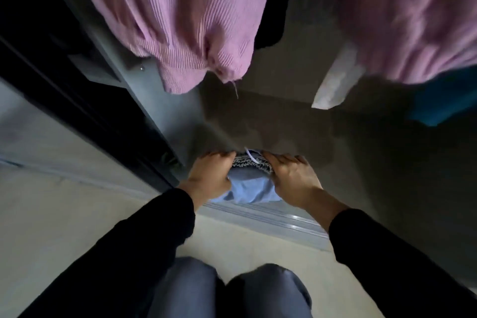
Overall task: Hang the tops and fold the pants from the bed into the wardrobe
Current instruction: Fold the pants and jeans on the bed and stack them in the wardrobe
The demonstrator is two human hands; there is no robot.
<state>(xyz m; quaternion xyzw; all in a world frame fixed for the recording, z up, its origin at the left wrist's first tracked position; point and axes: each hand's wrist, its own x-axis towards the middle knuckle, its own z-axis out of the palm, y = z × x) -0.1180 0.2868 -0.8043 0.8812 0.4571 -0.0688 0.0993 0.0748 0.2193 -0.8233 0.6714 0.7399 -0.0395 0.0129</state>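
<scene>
Head view: the folded blue pants lie at the near edge of the wardrobe floor, below 2 hanging pink tops. The left hand and right hand curl their fingers around the bundle's sides. It looks soft, light and floppy, so it is probably best held at both folded edges.

Left sleeve: long, black, plain matte fabric, loose cut, soft folds along forearm, cuff ending at wrist

Right sleeve: same black fabric, long, cuff ending short of wrist, strip of forearm uncovered

Left grip, right grip: bare beyond cuffs

Trousers: grey-blue, denim-like cloth, both legs covered, soft creases over knees, paler faded patch on right knee
</scene>
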